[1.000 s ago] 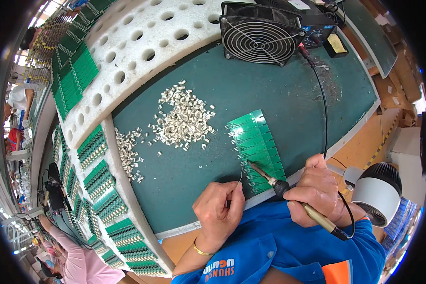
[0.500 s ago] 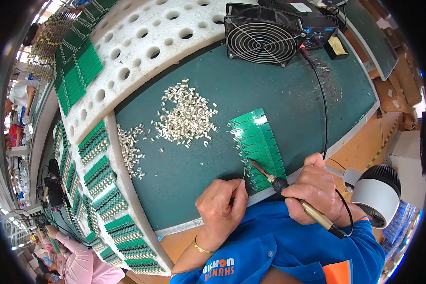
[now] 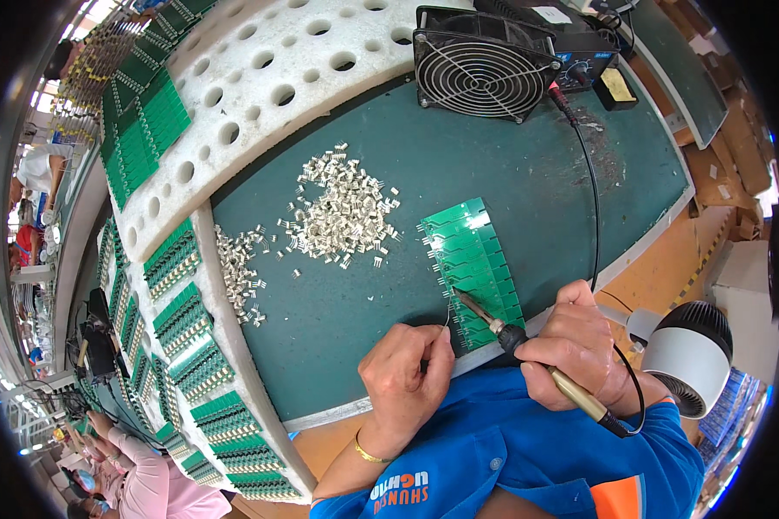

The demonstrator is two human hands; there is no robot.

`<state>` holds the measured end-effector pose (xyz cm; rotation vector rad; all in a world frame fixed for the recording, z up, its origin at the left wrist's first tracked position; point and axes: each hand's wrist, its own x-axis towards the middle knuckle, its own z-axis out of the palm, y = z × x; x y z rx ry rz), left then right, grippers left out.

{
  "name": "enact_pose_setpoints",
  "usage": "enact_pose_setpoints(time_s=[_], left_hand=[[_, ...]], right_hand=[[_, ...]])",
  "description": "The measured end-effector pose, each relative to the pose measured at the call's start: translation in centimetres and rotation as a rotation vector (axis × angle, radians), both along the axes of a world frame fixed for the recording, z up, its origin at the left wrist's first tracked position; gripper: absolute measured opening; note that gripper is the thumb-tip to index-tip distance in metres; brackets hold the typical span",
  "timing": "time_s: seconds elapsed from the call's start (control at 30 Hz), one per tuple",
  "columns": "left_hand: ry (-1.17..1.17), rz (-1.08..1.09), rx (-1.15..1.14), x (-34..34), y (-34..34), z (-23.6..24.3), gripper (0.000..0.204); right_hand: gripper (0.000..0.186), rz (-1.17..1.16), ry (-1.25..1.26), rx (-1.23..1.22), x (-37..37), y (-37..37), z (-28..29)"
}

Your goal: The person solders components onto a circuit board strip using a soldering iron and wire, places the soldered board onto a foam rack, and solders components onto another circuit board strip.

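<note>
Thin wire (image 3: 447, 317) is pinched by the left hand (image 3: 407, 370), soldering iron (image 3: 578, 393) by the right hand (image 3: 576, 346); little is shifted at eight o'clock on the green board (image 3: 466, 245), soldering seemingly unfinished.

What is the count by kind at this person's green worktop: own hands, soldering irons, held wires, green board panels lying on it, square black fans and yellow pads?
Hands, left hand and right hand: 2
Soldering iron: 1
Thin wire: 1
Green board panel: 1
Square black fan: 1
Yellow pad: 1
Total: 7
</note>
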<state>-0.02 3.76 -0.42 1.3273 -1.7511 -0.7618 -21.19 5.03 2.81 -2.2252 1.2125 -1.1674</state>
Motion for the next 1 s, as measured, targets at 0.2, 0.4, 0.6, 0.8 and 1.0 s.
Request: enact_pose_setpoints(time_s=[0.2,0.4,0.6,0.8,1.0], left_hand=[[0.058,0.012,0.065,-0.15,-0.08,0.10,0.007],[0.057,0.008,0.054,-0.07,0.00,0.01,0.007],[0.057,0.015,0.059,-0.26,-0.07,-0.13,0.007],[0.049,0.013,0.059,-0.32,-0.14,-0.13,0.007],[0.033,0.029,0.038,-0.52,-0.18,-0.16,0.007]], right_hand=[[0.025,-0.016,-0.006,-0.014,-0.02,-0.01,-0.20],[0.025,0.000,0.002,0.004,0.08,0.05,0.09],[0.025,-0.017,-0.005,-0.008,0.12,0.09,-0.13],[0.025,-0.016,-0.002,-0.008,0.13,0.04,-0.05],[0.025,-0.007,0.000,0.001,0.10,0.07,0.01]])
